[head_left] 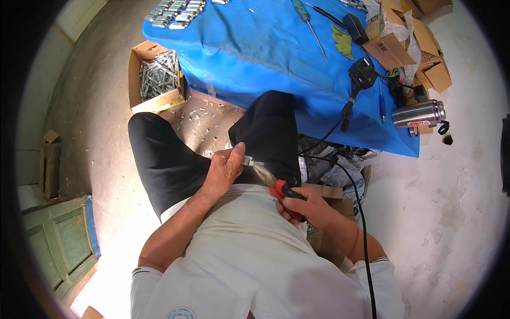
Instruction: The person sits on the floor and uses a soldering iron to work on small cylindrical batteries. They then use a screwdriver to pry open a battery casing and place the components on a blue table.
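Here the left hand (228,166) pinches a small pale part (247,160) over dark trousers (264,133), red-handled pliers (277,190) at its right end, right hand (309,204) wrapped firmly round them: likely a plier-gripping step, next calling for steady pressure.

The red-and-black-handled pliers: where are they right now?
In the head view, the pliers are near the centre, gripped in the person's right hand, their nose pointing at the small pale piece in the left hand.
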Tool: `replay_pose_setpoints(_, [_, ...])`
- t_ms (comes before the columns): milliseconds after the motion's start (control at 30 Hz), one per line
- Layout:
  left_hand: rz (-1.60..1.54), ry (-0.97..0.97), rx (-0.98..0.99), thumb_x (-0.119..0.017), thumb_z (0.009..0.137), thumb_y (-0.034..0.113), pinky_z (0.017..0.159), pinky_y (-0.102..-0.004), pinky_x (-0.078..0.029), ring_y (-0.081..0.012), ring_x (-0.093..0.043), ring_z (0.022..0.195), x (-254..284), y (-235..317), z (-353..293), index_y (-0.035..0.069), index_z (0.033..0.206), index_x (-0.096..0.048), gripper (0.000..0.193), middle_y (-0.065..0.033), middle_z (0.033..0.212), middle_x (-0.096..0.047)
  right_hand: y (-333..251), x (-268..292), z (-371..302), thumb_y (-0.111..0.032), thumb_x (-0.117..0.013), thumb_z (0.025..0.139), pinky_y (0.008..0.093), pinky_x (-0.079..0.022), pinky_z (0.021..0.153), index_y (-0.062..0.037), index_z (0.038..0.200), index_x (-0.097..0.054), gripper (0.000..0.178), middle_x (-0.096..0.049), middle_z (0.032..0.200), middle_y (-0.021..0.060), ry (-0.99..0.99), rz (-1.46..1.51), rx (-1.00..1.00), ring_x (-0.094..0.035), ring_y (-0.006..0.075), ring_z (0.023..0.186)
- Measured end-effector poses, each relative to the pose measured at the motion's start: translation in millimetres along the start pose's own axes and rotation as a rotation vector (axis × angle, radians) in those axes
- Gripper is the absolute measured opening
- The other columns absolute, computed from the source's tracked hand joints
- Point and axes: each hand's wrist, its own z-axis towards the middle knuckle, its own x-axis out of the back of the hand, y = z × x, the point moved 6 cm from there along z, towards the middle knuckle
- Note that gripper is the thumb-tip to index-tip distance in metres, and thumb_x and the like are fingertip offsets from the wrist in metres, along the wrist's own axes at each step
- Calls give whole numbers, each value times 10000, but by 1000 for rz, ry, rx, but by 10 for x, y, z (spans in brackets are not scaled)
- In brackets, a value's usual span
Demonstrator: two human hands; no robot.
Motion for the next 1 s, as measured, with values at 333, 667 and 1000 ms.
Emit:
replay_pose_setpoints(333, [-46, -21, 163, -508, 931, 481, 422, -252, -209, -60, -282, 449, 22, -251, 1, 137, 624, -402, 473, 49, 537, -328, -351, -105, -90, -170, -666, 815, 432, -480, 719, 22, 882, -576, 222, -560, 957, 202, 338, -1176, 675, -580, 351, 830])
replay_pose_setpoints(667, [-320, -180, 314, -495, 937, 494, 436, -241, -263, -83, -335, 476, -79, -207, 45, 111, 702, -461, 451, -7, 570, -434, -95, 95, -20, -222, -610, 865, 276, -464, 593, 28, 1017, -607, 293, -612, 864, 75, -29, -155, 13, -582, 161, 700])
replay_pose_setpoints(1000, [-217, -188, 102, -499, 932, 486, 603, -229, -370, -95, -465, 630, 91, -95, -40, 75, 811, -569, 434, -6, 712, -531, 61, 11, 1, -317, -524, 926, 274, -472, 508, -2, 937, -593, 323, -637, 968, 141, -221, 541, -88, -628, 177, 723])
